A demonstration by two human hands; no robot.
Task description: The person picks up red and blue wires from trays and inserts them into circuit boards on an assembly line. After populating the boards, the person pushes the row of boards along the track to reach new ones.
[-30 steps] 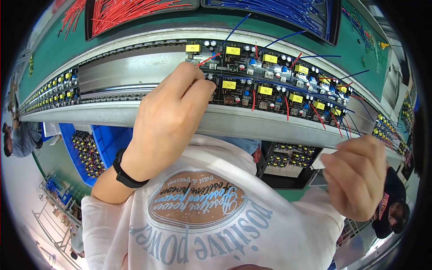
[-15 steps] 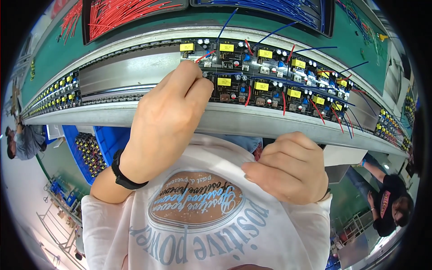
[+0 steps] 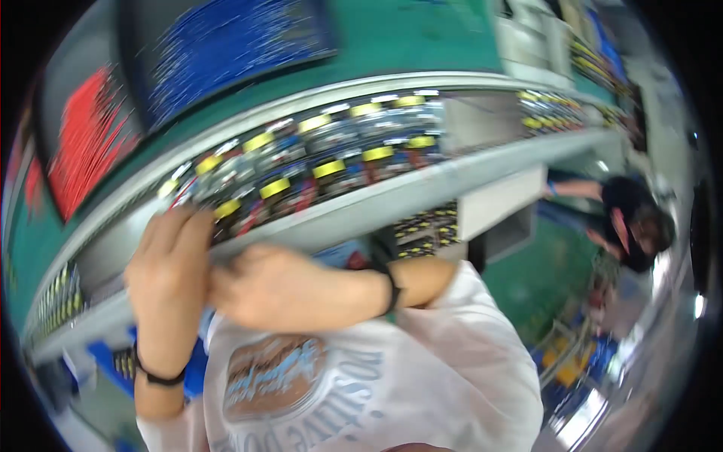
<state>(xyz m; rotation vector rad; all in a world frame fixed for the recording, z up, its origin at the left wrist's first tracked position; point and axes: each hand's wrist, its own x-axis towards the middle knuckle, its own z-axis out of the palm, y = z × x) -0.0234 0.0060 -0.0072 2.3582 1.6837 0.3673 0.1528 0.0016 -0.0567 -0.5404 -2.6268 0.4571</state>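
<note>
left hand (image 3: 172, 264) fingers touch circuit boards (image 3: 301, 177); right hand (image 3: 267, 286) beside; grips blurred, cannot tell.

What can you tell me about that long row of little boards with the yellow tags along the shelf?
The row of circuit boards runs along a pale grey rail, rising toward the right, in two tiers. Each dark board carries a yellow tag and small dark parts, with red wires among them; motion blur hides finer detail. The left hand rests its fingertips on the row's left end, and the right hand lies just beside it.
</note>
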